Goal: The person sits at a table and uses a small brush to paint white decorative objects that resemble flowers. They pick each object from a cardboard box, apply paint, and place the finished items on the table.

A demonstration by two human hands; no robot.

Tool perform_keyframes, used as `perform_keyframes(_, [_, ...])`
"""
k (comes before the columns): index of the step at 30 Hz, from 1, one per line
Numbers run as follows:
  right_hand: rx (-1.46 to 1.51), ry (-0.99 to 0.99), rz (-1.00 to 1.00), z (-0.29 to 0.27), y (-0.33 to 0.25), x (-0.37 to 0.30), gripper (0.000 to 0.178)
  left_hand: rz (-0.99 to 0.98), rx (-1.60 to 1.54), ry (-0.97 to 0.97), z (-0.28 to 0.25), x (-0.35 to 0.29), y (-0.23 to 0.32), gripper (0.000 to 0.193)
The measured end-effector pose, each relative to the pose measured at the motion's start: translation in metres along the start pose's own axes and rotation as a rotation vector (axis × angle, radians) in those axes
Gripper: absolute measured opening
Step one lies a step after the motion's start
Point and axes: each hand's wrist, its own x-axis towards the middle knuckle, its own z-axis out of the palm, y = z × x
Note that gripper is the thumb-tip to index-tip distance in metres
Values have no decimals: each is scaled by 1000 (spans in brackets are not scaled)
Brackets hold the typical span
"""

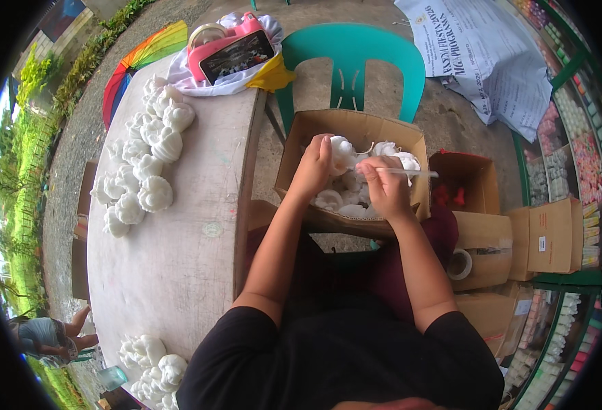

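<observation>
Over an open cardboard box (301, 130), my left hand (317, 167) is closed around a white moulded figure (343, 154) with a lumpy, rounded surface. My right hand (385, 190) pinches a slim, pale, see-through stick (414, 171) that points off to the right. Its inner end, close to the figure, is hidden by my fingers, so I cannot tell whether they touch. More white moulded pieces (356, 205) lie inside the box below both hands, some with thin pale strands.
At left, a whitish table (192, 273) carries two clusters of white pieces (154, 143). A phone (236, 56) leans on a pink holder at its far end. Beyond the box stands a green chair (356, 41). Cardboard boxes (482, 239), a tape roll (459, 264) and stocked shelves line the right.
</observation>
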Motion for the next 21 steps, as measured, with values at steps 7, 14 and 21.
perform_keyframes(7, [171,12,147,2,0,-2,14,-47,-41,-5,1,-1,4,45])
perform_keyframes(14, [-289,41,-112,-1,-4,3,12,-95,-18,-3,2,0,-4,48])
perform_keyframes(21, [-231,46,-119,2,-2,2,6,-262,-53,-50,-1,-3,14,49])
